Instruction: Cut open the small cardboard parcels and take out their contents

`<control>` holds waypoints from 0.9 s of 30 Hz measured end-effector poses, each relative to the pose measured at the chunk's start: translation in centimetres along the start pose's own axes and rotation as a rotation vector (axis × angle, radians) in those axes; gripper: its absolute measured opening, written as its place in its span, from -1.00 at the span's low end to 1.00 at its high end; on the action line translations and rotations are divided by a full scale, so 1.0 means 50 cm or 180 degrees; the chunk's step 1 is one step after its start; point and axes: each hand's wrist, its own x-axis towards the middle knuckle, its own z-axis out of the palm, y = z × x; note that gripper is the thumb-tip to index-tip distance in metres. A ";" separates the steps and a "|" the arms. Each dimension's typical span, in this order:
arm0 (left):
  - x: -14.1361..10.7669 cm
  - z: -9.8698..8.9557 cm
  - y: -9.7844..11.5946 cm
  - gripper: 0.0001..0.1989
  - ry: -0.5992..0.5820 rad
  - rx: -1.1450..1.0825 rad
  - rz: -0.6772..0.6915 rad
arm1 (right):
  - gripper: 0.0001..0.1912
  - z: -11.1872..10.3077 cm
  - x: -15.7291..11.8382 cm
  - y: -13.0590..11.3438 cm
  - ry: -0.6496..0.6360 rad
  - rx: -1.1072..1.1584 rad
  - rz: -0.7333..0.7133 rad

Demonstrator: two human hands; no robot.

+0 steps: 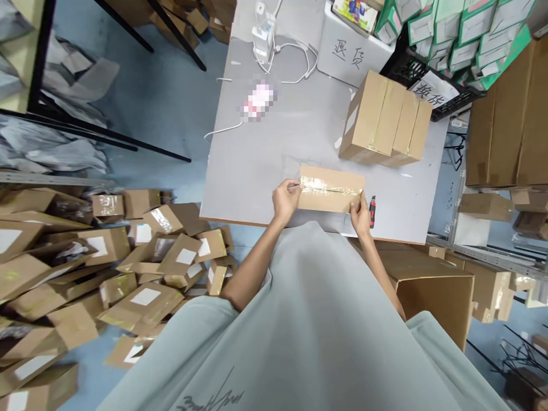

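Observation:
A small brown cardboard box [327,200] with shiny clear tape along its upper face lies near the front edge of the grey table. At its left end is my left hand [286,200], its fingers pinched at the tape by the corner. My right hand [360,216] grips the box's right end, thumb on top. Clear film sticks out behind the box's left corner. Just right of my right hand lies a red and black box cutter [372,212], touching neither hand.
Taped brown boxes [385,120] stand at the table's [240,182] back right, before a white bin [349,48] and a black crate [454,94] of green-white boxes. A white cable [306,60] lies behind. Many cartons [145,299] cover the left floor; an open carton [436,285] stands right.

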 end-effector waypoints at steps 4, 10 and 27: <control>0.056 -0.051 -0.072 -0.73 -0.0154 -0.0914 -0.0384 | -0.20 -0.004 -0.028 -0.084 0.0157 -0.0163 -0.0079; 0.102 -0.161 -0.159 -0.49 -0.0255 -0.1388 -0.1122 | -0.23 0.017 -0.097 -0.284 0.0065 -0.0869 -0.0657; 0.130 -0.204 -0.219 -0.58 -0.0234 -0.1536 -0.1471 | -0.04 0.132 -0.144 -0.478 -0.0271 -0.1300 -0.0996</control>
